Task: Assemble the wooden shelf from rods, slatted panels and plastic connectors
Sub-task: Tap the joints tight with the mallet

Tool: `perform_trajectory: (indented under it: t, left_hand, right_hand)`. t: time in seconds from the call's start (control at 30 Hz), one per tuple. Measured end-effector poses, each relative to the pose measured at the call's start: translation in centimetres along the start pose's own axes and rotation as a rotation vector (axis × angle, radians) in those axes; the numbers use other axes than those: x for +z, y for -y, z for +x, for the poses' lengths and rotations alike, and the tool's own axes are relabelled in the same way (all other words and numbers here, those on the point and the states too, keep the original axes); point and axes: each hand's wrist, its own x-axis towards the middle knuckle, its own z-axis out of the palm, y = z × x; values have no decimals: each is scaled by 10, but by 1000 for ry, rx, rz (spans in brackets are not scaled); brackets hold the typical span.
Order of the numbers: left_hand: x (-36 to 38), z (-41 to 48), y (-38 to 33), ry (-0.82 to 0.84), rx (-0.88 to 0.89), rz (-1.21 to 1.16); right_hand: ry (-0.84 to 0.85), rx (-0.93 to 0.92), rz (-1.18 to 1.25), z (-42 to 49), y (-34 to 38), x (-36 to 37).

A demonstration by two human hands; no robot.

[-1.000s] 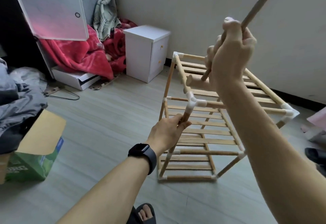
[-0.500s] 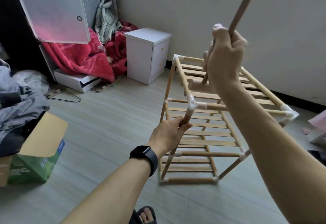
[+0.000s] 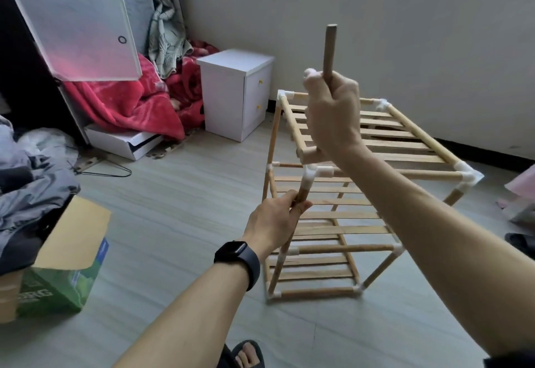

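My left hand (image 3: 273, 220) grips the shelf frame's (image 3: 376, 147) corner upright — steadying it; my right hand (image 3: 333, 112) above clasps a spare rod (image 3: 330, 49) upright — probably for insertion.

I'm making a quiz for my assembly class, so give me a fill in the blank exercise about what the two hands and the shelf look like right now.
1. The right hand grips a loose wooden rod that points nearly straight ____.
2. The left hand holds the shelf frame by a leg just ____ a white corner connector.
3. A dark watch sits on the ____ wrist.
4. The small cabinet against the wall is coloured ____.

Missing words: up; below; left; white
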Motion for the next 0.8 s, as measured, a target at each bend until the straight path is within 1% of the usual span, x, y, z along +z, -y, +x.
perform_trajectory:
  t: [0.1, 0.13, 0.17, 0.27, 0.37, 0.4, 0.5, 0.53, 0.57, 0.63, 0.7, 0.73, 0.8]
  left_hand:
    - [0, 2, 3, 15, -1, -11]
    - [1, 2, 2, 15, -2, -20]
    - [2, 2, 1, 15, -4, -23]
    - [1, 0, -2, 3, -7, -10]
    - [3, 1, -6, 6, 1, 34]
    - [4, 2, -8, 8, 2, 40]
    - [10, 9, -19, 6, -4, 43]
    - [13, 13, -25, 9, -2, 48]
    - [17, 17, -30, 12, 0, 55]
    - [27, 27, -40, 29, 7, 50]
    - [40, 36, -50, 65, 6, -13]
    - [46, 39, -54, 86, 9, -62]
    - [57, 43, -63, 121, 44, -155]
  right_hand:
    - [-142, 8, 257, 16, 6, -12]
    - [-162, 24, 248, 12, 1, -14]
    - [-155, 43, 182, 6, -7, -14]
    - [-77, 102, 66, 3, -21, -22]
    - [-111, 130, 116, 11, -14, -55]
    - [-108, 113, 82, 11, -13, -70]
    - [-103, 26, -320, -4, -21, -113]
    - [-87, 19, -379, -12, -23, -127]
    - [-58, 41, -356, -20, -23, -139]
    - [-3, 137, -191, -36, -23, -161]
    - [57, 230, -25, -50, -21, -182]
    - [117, 296, 59, -56, -19, -192]
    - [290, 449, 229, -66, -14, -212]
